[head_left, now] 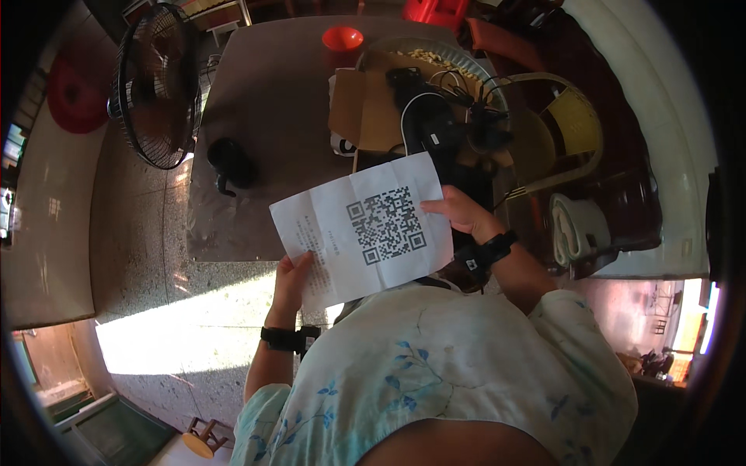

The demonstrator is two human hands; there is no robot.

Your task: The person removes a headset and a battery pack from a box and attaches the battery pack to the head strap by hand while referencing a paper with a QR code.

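A creased white paper sheet (388,229) printed with a square black code is raised between two hands. The left hand (289,281) pinches its left edge, the right hand (460,211) its right, thumbs on the printed face, the other fingers mostly hidden; each grip looks closed down to the paper. Black bands (289,339) circle both wrists. Beyond the sheet spreads a brown rectangular desk (272,85). Just past the sheet I see an open brown cardboard box (346,109) and tangled black cables (482,113), then, farther from it, a small red bowl (343,46). Left of the sheet are a black rounded object (230,161) and a black caged fan (155,85); right of it, a yellow folding chair (575,116).
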